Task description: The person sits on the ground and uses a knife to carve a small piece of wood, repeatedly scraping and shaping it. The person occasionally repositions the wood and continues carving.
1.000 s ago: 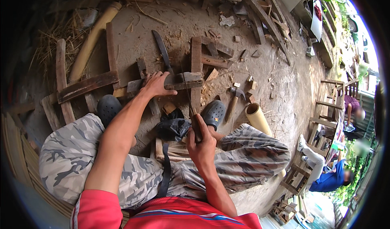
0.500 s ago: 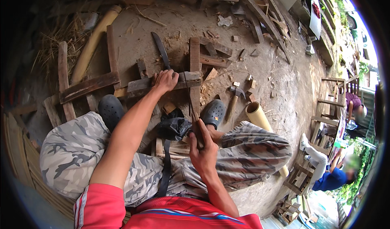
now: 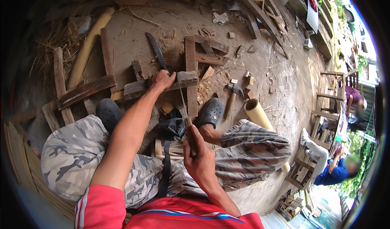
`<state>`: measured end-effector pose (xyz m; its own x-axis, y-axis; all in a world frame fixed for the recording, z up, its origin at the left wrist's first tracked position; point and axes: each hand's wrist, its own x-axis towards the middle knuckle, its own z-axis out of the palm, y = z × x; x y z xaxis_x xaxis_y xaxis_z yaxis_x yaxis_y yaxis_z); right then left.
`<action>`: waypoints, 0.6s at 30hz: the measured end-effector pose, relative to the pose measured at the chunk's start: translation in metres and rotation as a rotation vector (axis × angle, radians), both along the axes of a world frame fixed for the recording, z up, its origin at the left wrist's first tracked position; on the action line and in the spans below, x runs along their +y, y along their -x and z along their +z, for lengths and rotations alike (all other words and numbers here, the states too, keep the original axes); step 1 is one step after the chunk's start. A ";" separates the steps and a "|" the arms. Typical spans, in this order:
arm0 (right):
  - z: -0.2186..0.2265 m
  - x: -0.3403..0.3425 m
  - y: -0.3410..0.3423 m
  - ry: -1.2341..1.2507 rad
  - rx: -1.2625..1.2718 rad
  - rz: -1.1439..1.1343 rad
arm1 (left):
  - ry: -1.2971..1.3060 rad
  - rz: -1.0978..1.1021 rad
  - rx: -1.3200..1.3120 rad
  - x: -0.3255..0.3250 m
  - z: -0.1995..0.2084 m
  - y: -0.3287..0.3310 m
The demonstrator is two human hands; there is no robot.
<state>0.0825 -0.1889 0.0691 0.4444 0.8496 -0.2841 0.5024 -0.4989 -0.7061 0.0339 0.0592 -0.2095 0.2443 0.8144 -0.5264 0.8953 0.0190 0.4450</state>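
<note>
Seated person, 1 arm stretched out to a machete, the other holding a wooden piece.

The weathered wooden block (image 3: 162, 86) lies across 2 planks on the dirt; the left hand (image 3: 161, 80) is curled over the handle of the long dark machete (image 3: 156, 52) resting on it. The right hand (image 3: 200, 160) is clamped round a short brown wooden stick (image 3: 190, 134) above the knees. Since a moment ago the left hand has slid further up onto the handle; the stick sits unchanged.

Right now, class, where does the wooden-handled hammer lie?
In the head view the wooden-handled hammer lies on the dirt ground on the person's right, between the dark clog shoe and the pale bamboo tube.
</note>
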 end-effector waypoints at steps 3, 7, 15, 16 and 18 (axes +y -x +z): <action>0.001 0.004 -0.003 0.026 0.003 0.006 | -0.031 -0.006 0.002 0.001 -0.001 0.000; 0.009 0.006 -0.006 0.018 0.025 0.008 | 0.015 -0.017 0.004 0.001 -0.003 0.001; 0.000 0.013 -0.007 0.021 0.023 0.034 | -0.024 0.032 -0.055 -0.001 -0.004 0.002; 0.004 0.011 -0.006 0.063 0.006 0.046 | -0.026 0.044 -0.041 -0.003 0.002 0.000; 0.002 0.010 -0.003 -0.009 0.017 0.021 | 0.036 0.020 -0.047 0.006 -0.020 0.002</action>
<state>0.0860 -0.1790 0.0709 0.4213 0.8614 -0.2837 0.5005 -0.4818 -0.7193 0.0315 0.0653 -0.2290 0.2535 0.8003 -0.5434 0.8729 0.0528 0.4850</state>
